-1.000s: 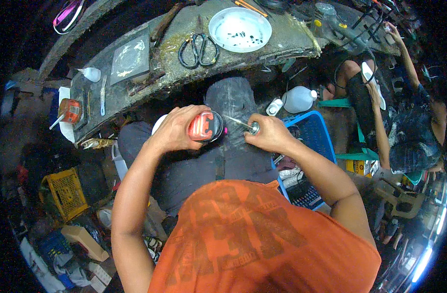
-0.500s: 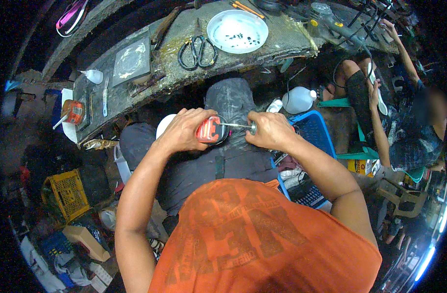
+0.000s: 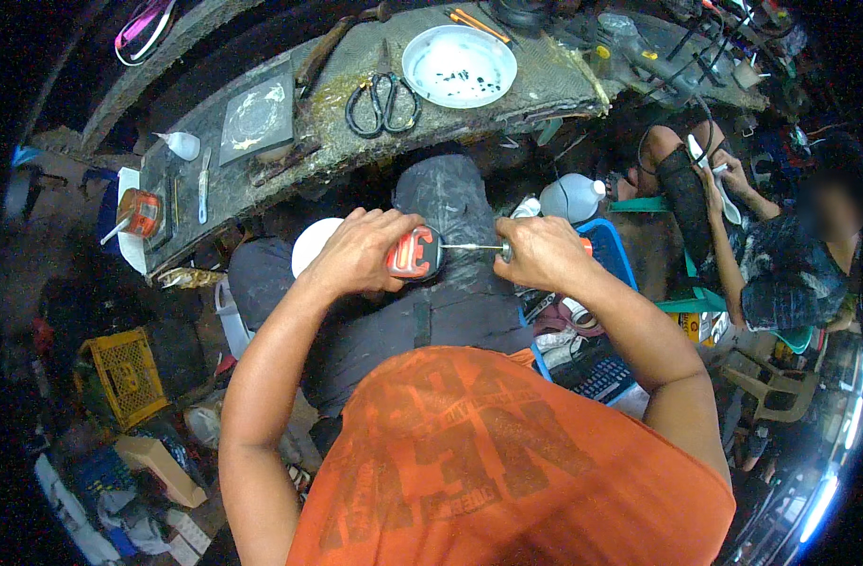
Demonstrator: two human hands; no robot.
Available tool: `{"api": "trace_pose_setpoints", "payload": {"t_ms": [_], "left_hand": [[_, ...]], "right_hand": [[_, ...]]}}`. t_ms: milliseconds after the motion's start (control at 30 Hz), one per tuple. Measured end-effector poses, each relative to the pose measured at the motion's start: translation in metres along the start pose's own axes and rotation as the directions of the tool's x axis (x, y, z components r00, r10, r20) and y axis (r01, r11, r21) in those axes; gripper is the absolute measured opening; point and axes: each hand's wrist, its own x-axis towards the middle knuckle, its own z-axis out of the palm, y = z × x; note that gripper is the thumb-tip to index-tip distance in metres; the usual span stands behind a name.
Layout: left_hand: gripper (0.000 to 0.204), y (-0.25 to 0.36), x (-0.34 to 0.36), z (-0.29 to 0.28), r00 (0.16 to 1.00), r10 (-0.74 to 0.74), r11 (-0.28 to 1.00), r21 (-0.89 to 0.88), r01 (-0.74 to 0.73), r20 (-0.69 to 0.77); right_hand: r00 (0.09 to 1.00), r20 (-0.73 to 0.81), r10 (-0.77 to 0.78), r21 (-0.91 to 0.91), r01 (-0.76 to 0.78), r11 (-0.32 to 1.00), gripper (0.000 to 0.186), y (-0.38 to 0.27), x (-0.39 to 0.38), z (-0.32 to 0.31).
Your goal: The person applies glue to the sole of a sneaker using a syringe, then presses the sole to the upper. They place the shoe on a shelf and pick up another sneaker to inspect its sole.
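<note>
My left hand (image 3: pixel 365 250) is closed round what looks like a shoe (image 3: pixel 414 255), its red-and-black patterned sole end facing right over my lap. A rounded white part (image 3: pixel 313 247) shows on the other side of that hand; I cannot tell whether it belongs to the same shoe. In my right hand (image 3: pixel 543 255) is an awl (image 3: pixel 474 247), its thin metal shaft pointing left. A bit of its orange end shows behind my fist. The shaft's tip meets the sole end's edge; whether it goes in is too small to tell.
The worn bench (image 3: pixel 342 156) ahead bears black-handled scissors (image 3: pixel 382 106), a white bowl (image 3: pixel 460 68) with dark bits, a dark slab (image 3: pixel 257 111) and a squeeze bottle (image 3: pixel 180 144). A blue basket (image 3: pixel 613 253) and a plastic jug (image 3: pixel 573 198) stand right. Another person (image 3: pixel 780 236) sits beyond.
My right hand has moved a little right with the awl, and more of the shaft lies straight between my hands. The shoe has turned slightly. The other person's raised arm has come down.
</note>
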Motion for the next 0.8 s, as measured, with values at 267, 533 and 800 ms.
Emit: {"api": "trace_pose_setpoints", "payload": {"t_ms": [267,533,800], "left_hand": [[0.074,0.0039,0.0027,-0.0013,0.999,-0.006,0.999,0.054,0.004,0.035],[0.074,0.0058,0.0033,-0.0024,1.0,0.007,0.999,0.049,-0.008,0.005],[0.074,0.0033,0.0038,0.001,1.0,-0.001,0.999,0.05,0.0,0.03]], "right_hand": [[1.0,-0.014,0.002,0.0,-0.002,1.0,0.031,-0.0039,-0.0018,-0.0017],[1.0,0.027,0.012,-0.003,-0.012,1.0,0.034,-0.0054,-0.004,-0.0032],[0.998,0.056,-0.001,-0.003,0.001,1.0,0.033,-0.0068,-0.0067,-0.0013]]}}
